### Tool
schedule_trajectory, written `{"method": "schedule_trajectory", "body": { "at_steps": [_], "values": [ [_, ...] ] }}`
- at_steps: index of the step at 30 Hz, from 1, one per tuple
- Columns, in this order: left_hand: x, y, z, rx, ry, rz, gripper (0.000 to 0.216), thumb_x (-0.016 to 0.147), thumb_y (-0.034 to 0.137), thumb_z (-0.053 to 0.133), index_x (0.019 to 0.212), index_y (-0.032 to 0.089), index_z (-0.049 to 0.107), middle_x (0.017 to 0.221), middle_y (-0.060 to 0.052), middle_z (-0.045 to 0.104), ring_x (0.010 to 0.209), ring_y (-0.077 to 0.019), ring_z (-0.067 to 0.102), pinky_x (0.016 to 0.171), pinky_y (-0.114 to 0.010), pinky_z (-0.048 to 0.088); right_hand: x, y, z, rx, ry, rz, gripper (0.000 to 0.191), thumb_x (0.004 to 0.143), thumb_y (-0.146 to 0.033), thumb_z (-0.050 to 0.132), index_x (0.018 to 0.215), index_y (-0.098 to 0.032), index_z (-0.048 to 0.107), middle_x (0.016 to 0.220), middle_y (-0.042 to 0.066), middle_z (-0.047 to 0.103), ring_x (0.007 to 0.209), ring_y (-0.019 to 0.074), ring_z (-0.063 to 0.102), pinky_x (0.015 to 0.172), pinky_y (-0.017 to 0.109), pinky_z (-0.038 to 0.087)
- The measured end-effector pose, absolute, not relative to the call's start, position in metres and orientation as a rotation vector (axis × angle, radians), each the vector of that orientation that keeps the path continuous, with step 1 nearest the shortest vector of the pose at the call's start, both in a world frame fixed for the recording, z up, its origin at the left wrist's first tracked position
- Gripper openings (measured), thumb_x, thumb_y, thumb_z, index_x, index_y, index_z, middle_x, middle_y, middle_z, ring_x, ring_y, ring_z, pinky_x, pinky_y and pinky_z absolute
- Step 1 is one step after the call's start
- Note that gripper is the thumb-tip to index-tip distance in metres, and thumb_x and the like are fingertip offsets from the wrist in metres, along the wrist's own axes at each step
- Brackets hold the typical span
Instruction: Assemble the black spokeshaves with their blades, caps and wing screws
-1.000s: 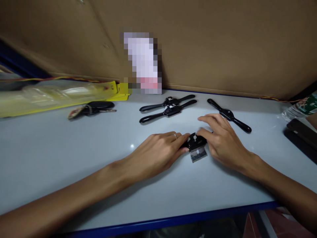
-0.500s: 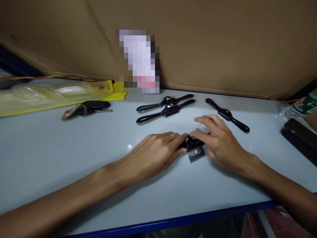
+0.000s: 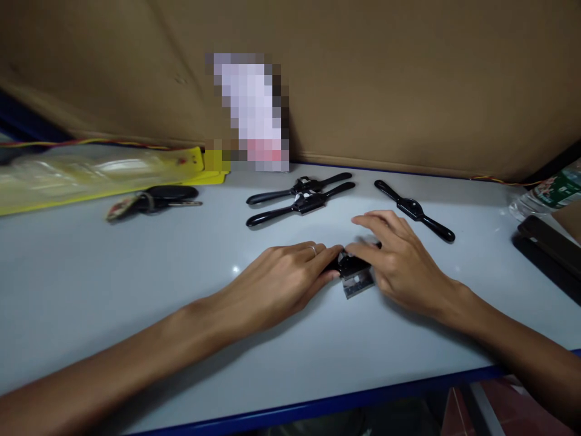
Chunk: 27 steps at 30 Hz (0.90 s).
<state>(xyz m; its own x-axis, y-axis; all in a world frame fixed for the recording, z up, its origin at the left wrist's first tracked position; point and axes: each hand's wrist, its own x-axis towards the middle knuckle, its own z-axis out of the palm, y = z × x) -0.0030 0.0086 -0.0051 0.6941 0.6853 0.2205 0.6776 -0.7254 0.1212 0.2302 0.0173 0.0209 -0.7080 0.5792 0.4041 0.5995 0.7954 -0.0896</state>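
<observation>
A black spokeshave point(image 3: 345, 265) lies on the table between my hands, its flat metal blade point(image 3: 358, 284) sticking out on the near side. My left hand point(image 3: 295, 266), with a ring on one finger, is closed around the left handle. Over the body and right handle is my right hand point(image 3: 393, 260); its index finger bends down to the middle of the tool, blurred, while another finger is raised. The right thumb is hidden. Behind my hands lie two more black spokeshaves point(image 3: 313, 203) point(image 3: 299, 184), side by side, and a black spokeshave body with handles point(image 3: 411, 209) to the right.
Keys with a black fob point(image 3: 170, 195) lie at the left, before yellow-edged clear plastic packaging point(image 3: 113, 169). At the right are a dark flat case point(image 3: 551, 251) and a clear bottle point(image 3: 549, 194). Brown cardboard point(image 3: 408, 85) stands along the back of the white table point(image 3: 181, 375).
The whole view has shifted slightly, so everything sits a little farther left. My right index finger has moved slightly at the spokeshave's middle; my left hand keeps its hold.
</observation>
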Motion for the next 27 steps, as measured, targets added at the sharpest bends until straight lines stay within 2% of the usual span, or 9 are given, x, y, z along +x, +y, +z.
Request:
{"method": "schedule_trajectory", "body": {
  "at_steps": [5, 7, 9, 12, 16, 19, 22, 24, 27],
  "values": [
    [-0.003, 0.007, 0.001, 2.735, 1.179, 0.460, 0.043, 0.109, 0.039, 0.029, 0.130, 0.014, 0.057, 0.088, -0.007, 0.074, 0.071, -0.0210, 0.070, 0.062, -0.031, 0.053, 0.231, 0.021, 0.020, -0.970, -2.506, -0.054, 0.032, 0.097, -0.005, 0.046, 0.110, -0.011, 0.075, 0.129, 0.020, 0.064, 0.120, 0.0331, 0.053, 0.093, 0.049, 0.049],
    [-0.004, 0.007, 0.009, 2.550, 1.224, 0.535, 0.036, 0.108, 0.036, 0.033, 0.120, 0.016, 0.060, 0.075, -0.002, 0.070, 0.062, -0.0161, 0.065, 0.057, -0.026, 0.047, 0.232, 0.023, 0.019, -0.998, -2.462, -0.017, 0.027, 0.101, -0.018, 0.051, 0.117, -0.010, 0.071, 0.123, 0.018, 0.066, 0.116, 0.0319, 0.055, 0.093, 0.048, 0.049],
    [-0.004, 0.007, 0.017, 2.346, 1.259, 0.596, 0.029, 0.105, 0.035, 0.040, 0.101, 0.018, 0.062, 0.062, 0.004, 0.061, 0.053, -0.0119, 0.056, 0.051, -0.022, 0.040, 0.232, 0.024, 0.018, -0.966, -2.476, 0.045, 0.031, 0.101, -0.031, 0.057, 0.121, -0.010, 0.069, 0.117, 0.016, 0.068, 0.112, 0.0307, 0.057, 0.093, 0.047, 0.048],
    [-0.006, 0.007, 0.024, 2.303, 1.192, 0.654, 0.024, 0.102, 0.033, 0.047, 0.088, 0.018, 0.060, 0.060, 0.006, 0.057, 0.051, -0.0096, 0.050, 0.048, -0.020, 0.037, 0.234, 0.025, 0.020, -0.902, -2.514, 0.072, 0.030, 0.098, -0.032, 0.062, 0.118, -0.011, 0.069, 0.110, 0.013, 0.070, 0.108, 0.0297, 0.058, 0.092, 0.046, 0.047],
    [-0.010, 0.001, 0.023, 3.003, 0.841, 0.854, 0.018, 0.101, 0.013, 0.045, 0.098, 0.019, 0.061, 0.065, 0.004, 0.058, 0.054, -0.0113, 0.051, 0.051, -0.026, 0.037, 0.239, 0.018, 0.029, -0.771, -2.635, -0.022, 0.023, 0.099, -0.023, 0.056, 0.112, -0.011, 0.071, 0.100, 0.012, 0.071, 0.092, 0.0249, 0.061, 0.081, 0.039, 0.046],
    [-0.015, -0.001, 0.022, 3.347, 0.692, 0.929, 0.023, 0.098, 0.007, 0.050, 0.112, 0.023, 0.060, 0.070, 0.003, 0.059, 0.063, -0.0147, 0.055, 0.058, -0.029, 0.042, 0.242, 0.010, 0.034, -0.739, -2.836, -0.100, 0.038, 0.102, -0.019, 0.048, 0.138, -0.013, 0.057, 0.087, 0.006, 0.070, 0.068, 0.0184, 0.057, 0.060, 0.032, 0.038],
    [-0.020, 0.009, 0.025, 3.270, 0.970, 0.941, 0.025, 0.103, 0.024, 0.049, 0.128, 0.024, 0.054, 0.090, -0.004, 0.064, 0.080, -0.0207, 0.059, 0.069, -0.034, 0.050, 0.244, 0.008, 0.035, -1.016, -2.868, -0.178, 0.054, 0.102, -0.018, 0.046, 0.156, -0.023, 0.038, 0.089, 0.005, 0.069, 0.060, 0.0168, 0.055, 0.054, 0.031, 0.030],
    [-0.024, 0.020, 0.027, 3.042, 1.340, 0.864, 0.034, 0.106, 0.033, 0.040, 0.135, 0.019, 0.049, 0.106, -0.012, 0.064, 0.097, -0.0273, 0.060, 0.081, -0.041, 0.053, 0.247, 0.013, 0.033, -1.373, -2.787, -0.225, 0.055, 0.103, -0.018, 0.043, 0.157, -0.026, 0.037, 0.093, 0.008, 0.068, 0.059, 0.0171, 0.054, 0.054, 0.031, 0.029],
    [-0.034, 0.041, 0.024, 2.840, 1.840, 0.489, 0.038, 0.105, 0.031, 0.036, 0.133, 0.012, 0.053, 0.113, -0.018, 0.062, 0.107, -0.0347, 0.057, 0.089, -0.049, 0.051, 0.255, 0.025, 0.028, -1.822, -2.648, -0.239, 0.051, 0.105, -0.022, 0.036, 0.156, -0.019, 0.040, 0.097, 0.016, 0.067, 0.058, 0.0182, 0.055, 0.054, 0.032, 0.033]
  ]
}}
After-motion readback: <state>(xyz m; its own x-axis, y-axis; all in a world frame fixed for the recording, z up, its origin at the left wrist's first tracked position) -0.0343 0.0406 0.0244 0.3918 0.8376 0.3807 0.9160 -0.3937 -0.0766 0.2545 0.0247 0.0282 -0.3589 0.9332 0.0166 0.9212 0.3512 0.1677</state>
